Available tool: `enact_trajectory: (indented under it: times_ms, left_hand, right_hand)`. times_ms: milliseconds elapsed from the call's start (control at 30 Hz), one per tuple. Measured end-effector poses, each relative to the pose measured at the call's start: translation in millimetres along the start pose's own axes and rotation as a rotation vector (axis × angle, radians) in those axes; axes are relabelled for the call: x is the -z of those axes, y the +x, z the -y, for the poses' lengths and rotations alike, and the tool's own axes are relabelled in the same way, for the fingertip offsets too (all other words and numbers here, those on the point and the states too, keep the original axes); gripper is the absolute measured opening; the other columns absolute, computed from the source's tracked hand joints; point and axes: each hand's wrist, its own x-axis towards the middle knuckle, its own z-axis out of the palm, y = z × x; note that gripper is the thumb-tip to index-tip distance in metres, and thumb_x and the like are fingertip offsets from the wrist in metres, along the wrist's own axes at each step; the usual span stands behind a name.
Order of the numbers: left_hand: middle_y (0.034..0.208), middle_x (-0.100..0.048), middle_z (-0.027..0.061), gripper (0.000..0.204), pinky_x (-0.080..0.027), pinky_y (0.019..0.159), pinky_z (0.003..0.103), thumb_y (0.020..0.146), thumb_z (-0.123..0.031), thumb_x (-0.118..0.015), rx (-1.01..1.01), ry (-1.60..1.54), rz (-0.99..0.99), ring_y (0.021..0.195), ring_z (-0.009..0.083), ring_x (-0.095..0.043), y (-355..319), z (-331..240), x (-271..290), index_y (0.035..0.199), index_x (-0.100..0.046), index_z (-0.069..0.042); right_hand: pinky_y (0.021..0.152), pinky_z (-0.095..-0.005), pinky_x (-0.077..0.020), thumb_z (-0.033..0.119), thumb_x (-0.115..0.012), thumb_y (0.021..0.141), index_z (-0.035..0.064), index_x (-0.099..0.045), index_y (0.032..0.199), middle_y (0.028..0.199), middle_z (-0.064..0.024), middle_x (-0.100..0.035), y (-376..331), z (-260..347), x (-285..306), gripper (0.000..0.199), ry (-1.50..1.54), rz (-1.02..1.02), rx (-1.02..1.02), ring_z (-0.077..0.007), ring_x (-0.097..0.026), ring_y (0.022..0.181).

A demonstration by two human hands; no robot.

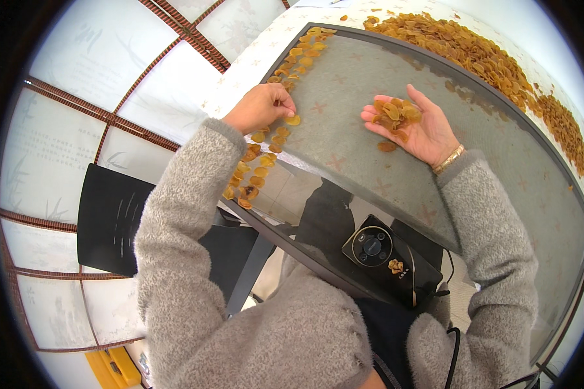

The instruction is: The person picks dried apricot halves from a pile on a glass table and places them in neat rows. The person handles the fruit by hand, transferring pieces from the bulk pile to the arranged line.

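My left hand (258,107) pinches one amber dried slice (292,120) between thumb and fingertips, at the left side of a large dark-framed mesh screen (344,84). Rows of similar thin, yellow-brown slices (261,172) run along that side, above and below the hand. My right hand (428,133) is palm up over the middle of the screen, fingers extended, cradling a small heap of slices (396,115). Just below its fingers, a single loose slice (387,147) lies on the screen. The exact kind of slice cannot be made out.
A long heap of slices (461,48) lies on the pale patterned cloth beyond the screen's far edge. Nearest my body is a black phone (376,246) with a round camera ring. A black chair (113,217) stands to the left, and a yellow object (113,368) lies low down.
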Motion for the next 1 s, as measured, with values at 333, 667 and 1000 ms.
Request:
enact_trajectory:
  times_ms: [333, 667, 1000]
  left_hand:
    - [0.085, -0.064, 0.0043, 0.008, -0.052, 0.067, 0.030, 0.083, -0.010, -0.074, 0.028, -0.016, -0.012, 0.075, 0.0156, -0.061, -5.4, 9.9, 0.1, 0.087, -0.073, -0.003]
    - [0.086, -0.062, 0.0018, 0.007, -0.049, 0.072, 0.029, 0.084, -0.009, -0.075, -0.039, -0.028, -0.132, 0.078, 0.0153, -0.060, -10.2, -32.9, -0.2, 0.088, -0.072, -0.004]
    - [0.086, -0.065, 0.0091, 0.010, -0.051, 0.070, 0.037, 0.081, -0.012, -0.074, -0.456, -0.005, -0.057, 0.078, 0.0285, -0.064, 0.4, -117.8, -54.3, 0.088, -0.071, -0.005]
  right_hand:
    - [0.109, -0.0485, -0.0465, 0.039, -0.031, 0.107, -0.0151, -0.039, 0.133, 0.134, -0.0364, -0.046, 4.4, 3.2, 13.9, 0.060, 0.117, 0.108, -0.025, -0.0446, -0.049, 0.128]
    - [0.112, -0.0497, -0.0420, 0.031, -0.037, 0.106, -0.0159, -0.043, 0.130, 0.135, -0.0321, -0.045, -0.8, 3.3, 2.3, 0.053, 0.295, 0.073, 0.080, -0.0431, -0.044, 0.132]
    - [0.110, -0.0497, -0.0439, 0.030, -0.038, 0.106, -0.0150, -0.050, 0.122, 0.128, -0.0293, -0.050, 3.2, 5.5, 6.9, 0.050, 0.228, 0.005, 0.190, -0.0402, -0.050, 0.125]
